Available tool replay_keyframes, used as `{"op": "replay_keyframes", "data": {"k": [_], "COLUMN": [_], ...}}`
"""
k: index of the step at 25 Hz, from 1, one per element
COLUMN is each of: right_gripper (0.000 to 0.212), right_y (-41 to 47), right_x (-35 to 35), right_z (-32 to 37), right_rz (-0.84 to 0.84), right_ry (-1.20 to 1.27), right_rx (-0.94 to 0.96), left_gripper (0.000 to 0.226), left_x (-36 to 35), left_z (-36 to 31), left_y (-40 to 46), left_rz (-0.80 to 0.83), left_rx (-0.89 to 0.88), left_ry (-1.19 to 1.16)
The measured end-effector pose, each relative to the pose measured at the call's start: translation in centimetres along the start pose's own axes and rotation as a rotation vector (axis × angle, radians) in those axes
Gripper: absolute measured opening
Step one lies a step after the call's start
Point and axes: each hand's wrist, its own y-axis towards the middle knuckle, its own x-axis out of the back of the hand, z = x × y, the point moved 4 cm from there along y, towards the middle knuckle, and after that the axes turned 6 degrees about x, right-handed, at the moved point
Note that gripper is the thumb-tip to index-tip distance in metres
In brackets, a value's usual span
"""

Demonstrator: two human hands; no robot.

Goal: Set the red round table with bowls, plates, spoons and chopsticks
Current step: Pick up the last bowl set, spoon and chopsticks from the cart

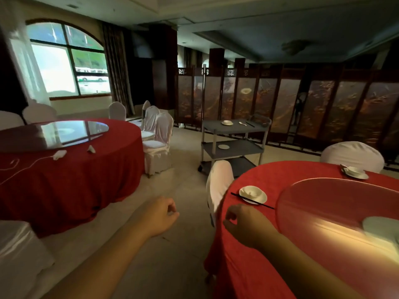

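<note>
The red round table [254,251] fills the lower right, with a glass turntable [336,210] on it. One white bowl on a plate [253,194] sits near its left edge, black chopsticks [251,200] lying beside it. A second bowl and plate set [354,172] stands at the far side. My left hand [160,215] hangs over the floor with fingers curled and nothing in it. My right hand [246,225] hovers over the table's left edge, fingers curled, holding nothing. A grey cart [234,145] ahead carries a bowl on a plate [227,123], a spoon [243,123], chopsticks [250,124] and a lower plate [223,146].
Another red round table [71,169] with a glass turntable stands at left, white-covered chairs [158,139] around it. A covered chair [218,184] leans at my table's left edge, another [352,154] behind it. A folding screen [302,104] closes the back. Floor lies open between tables.
</note>
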Motion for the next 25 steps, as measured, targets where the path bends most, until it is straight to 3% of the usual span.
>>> {"op": "replay_keyframes", "data": {"k": [7,16,25], "right_gripper": [0.028,0.027,0.012], "right_y": [25.8,56.8,86.8], "right_x": [-5.2,-5.3,-6.6], "right_z": [-3.4,-8.9,-21.9], "right_rz": [-0.031,0.032,-0.033], "right_ry": [-0.018,-0.044,-0.006], "right_rx": [-0.028,-0.062,-0.339], "left_gripper": [0.021,0.019,0.017], "left_x": [0.1,0.8,-4.8], "left_z": [6.4,12.8,14.0], "left_y": [24.8,55.2,93.7], "left_rz": [0.005,0.003,0.096], "left_rx": [-0.064,-0.071,-0.268], "left_ry": [0.042,-0.025,-0.092]}}
